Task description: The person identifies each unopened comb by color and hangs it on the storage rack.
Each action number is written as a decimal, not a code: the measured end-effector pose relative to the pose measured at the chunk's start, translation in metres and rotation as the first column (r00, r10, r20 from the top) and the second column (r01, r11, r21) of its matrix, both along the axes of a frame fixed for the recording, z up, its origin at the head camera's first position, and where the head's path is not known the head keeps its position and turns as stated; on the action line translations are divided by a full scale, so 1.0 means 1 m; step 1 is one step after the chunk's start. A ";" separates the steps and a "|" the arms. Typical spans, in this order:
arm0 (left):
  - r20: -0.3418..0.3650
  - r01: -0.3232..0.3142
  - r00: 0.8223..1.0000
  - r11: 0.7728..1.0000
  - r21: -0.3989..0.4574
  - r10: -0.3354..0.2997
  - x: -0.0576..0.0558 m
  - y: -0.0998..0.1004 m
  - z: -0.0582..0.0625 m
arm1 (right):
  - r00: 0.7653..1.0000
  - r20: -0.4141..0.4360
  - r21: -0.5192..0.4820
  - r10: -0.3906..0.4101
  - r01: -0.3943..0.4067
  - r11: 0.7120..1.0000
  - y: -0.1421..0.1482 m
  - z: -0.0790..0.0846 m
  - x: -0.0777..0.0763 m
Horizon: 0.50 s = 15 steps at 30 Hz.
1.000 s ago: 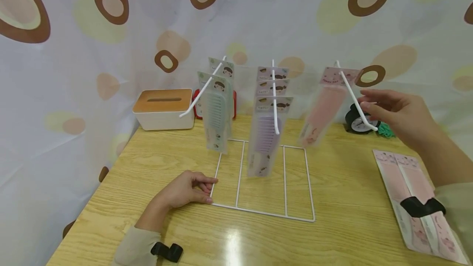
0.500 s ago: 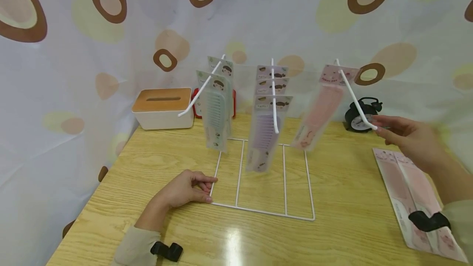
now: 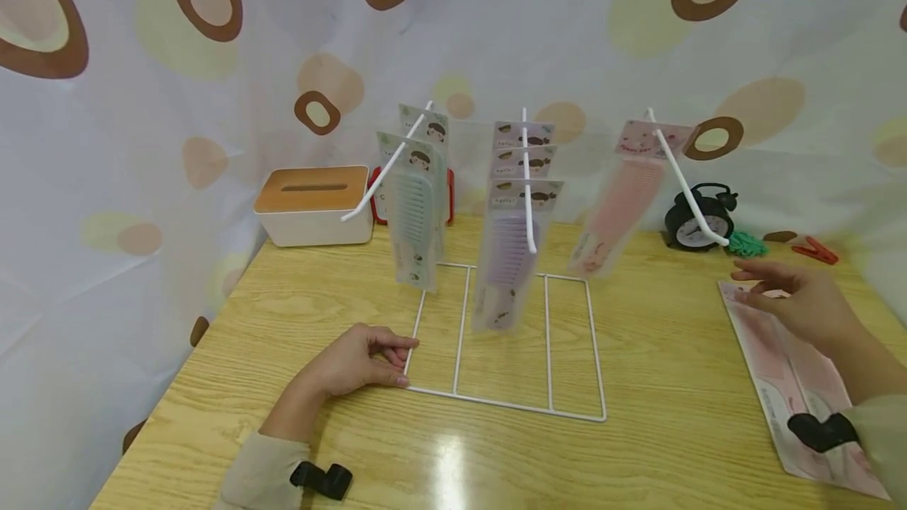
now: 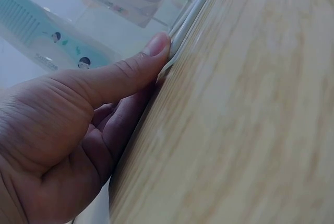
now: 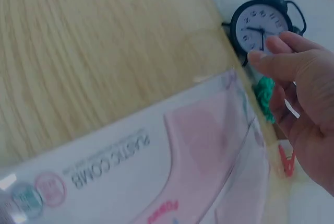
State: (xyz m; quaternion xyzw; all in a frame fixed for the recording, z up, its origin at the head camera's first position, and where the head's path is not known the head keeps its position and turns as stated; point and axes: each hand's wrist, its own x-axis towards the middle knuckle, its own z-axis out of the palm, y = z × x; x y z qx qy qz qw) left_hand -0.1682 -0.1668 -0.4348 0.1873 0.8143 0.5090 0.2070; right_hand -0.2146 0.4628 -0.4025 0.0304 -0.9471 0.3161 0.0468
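A white wire rack point(image 3: 505, 408) stands on the table. My left hand point(image 3: 357, 360) holds the near left corner of its base, and the left wrist view has the thumb point(image 4: 138, 67) against the wire. Green packaged combs point(image 3: 411, 211) hang on the left hook, purple packaged combs point(image 3: 506, 258) on the middle one. A single pink packaged comb point(image 3: 620, 203) hangs from the right hook. Over the far end of two pink packaged combs point(image 3: 779, 384) lying at the right, my right hand point(image 3: 801, 301) hovers with loosely bent fingers and nothing in them.
Behind the rack are a tissue box point(image 3: 312, 207) with a wooden lid and a red-edged object point(image 3: 450, 199), partly hidden. A black alarm clock point(image 3: 697, 219), a green bundle point(image 3: 746, 244) and a red clip point(image 3: 815, 250) sit at the back right. Patterned cloth hangs behind the table.
My right hand has moved from beside the right hook down and rightward to the lying pink packs. The hanging pink comb has swung slightly. My left hand stays on the rack's corner.
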 end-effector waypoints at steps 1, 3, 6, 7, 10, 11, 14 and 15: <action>0.000 -0.001 1.000 1.000 0.000 0.001 0.000 0.000 0.000 | 1.000 0.003 0.023 0.000 0.000 1.000 0.003 -0.002 -0.001; 0.003 -0.002 1.000 1.000 0.003 0.002 0.000 0.000 0.000 | 1.000 0.025 0.086 -0.009 0.007 0.996 0.009 -0.007 -0.002; 0.009 0.001 1.000 1.000 0.010 -0.001 0.000 0.001 -0.001 | 1.000 0.023 0.137 0.004 -0.007 0.991 0.019 -0.014 -0.001; 0.010 0.002 1.000 1.000 0.011 -0.002 0.000 0.001 -0.001 | 1.000 0.020 0.144 0.009 -0.012 0.989 0.021 -0.016 -0.001; 0.009 0.003 1.000 1.000 0.010 -0.004 0.000 0.001 -0.001 | 0.999 0.012 0.162 0.051 -0.052 0.985 0.028 -0.022 -0.001; 0.009 0.003 1.000 1.000 0.009 -0.003 0.000 0.001 -0.001 | 0.998 0.017 0.172 0.064 -0.066 0.983 0.030 -0.023 -0.001; 0.007 -0.003 1.000 1.000 0.004 0.003 0.000 0.000 0.000 | 0.993 0.075 0.215 0.094 -0.108 0.971 0.032 -0.023 -0.004; 0.008 -0.006 1.000 1.000 0.002 0.006 0.000 -0.001 0.000 | 0.991 0.092 0.224 0.097 -0.116 0.968 0.031 -0.023 -0.005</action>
